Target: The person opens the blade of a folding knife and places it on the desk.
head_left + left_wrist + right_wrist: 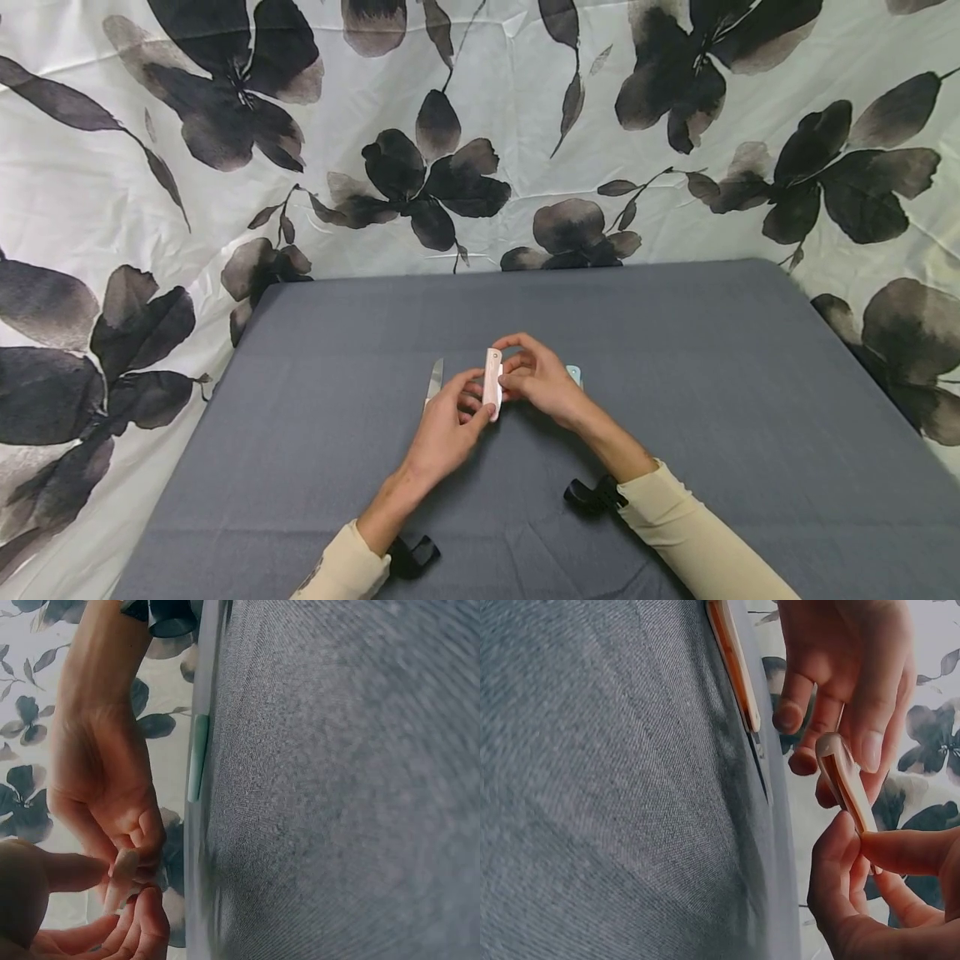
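Partly hidden by fingers [480, 398], closed folding knife [492, 383], teal object [575, 374] mostly covered

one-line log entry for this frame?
left hand: pinches folded knife | right hand: pinches same knife | open knife: lies on table, left | teal item: behind right hand
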Motion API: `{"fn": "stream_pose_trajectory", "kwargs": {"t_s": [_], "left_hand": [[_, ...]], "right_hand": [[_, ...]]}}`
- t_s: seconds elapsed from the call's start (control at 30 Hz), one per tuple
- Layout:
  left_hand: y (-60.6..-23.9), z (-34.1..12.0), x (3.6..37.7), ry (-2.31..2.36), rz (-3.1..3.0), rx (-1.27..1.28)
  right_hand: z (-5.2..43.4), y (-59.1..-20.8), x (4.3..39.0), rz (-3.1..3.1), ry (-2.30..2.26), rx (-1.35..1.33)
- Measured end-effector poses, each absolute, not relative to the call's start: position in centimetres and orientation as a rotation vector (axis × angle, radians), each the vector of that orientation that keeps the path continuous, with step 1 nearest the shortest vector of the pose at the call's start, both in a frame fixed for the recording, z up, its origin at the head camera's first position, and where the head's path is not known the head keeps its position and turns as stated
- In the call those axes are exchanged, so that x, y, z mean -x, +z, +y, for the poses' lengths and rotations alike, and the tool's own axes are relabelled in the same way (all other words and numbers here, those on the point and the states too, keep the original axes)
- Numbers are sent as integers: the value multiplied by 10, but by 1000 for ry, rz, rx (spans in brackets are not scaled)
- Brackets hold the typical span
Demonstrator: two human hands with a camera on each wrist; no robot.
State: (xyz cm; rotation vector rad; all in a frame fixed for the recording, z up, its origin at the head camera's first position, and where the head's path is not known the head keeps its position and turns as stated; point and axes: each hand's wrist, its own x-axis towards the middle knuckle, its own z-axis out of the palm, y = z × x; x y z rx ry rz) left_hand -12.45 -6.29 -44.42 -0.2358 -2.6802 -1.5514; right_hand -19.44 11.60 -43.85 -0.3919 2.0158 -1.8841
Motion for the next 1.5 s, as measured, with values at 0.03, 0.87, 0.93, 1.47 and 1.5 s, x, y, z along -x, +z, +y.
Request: {"fn": "stream_pose_trajectory", "kwargs": {"t_s": [0.03,0.87,0.93,1.47,1.5], "left_hand": [[-444,-63,125,-1566,-2673,224],[-451,-65,126,-1881,-2526,149],[-451,-66,125,-1874,-2535,142],[-452,-68,125,-1865,-2562,121],[-452,-69,125,-1861,-2568,120]], "right_hand": [[115,-438,194,2014,-1889,394],[111,-442,186,2069,-1853,495],[112,-442,186,2084,-1840,510],[114,-445,187,2142,-1800,583],[114,-445,187,2140,-1799,589]]}}
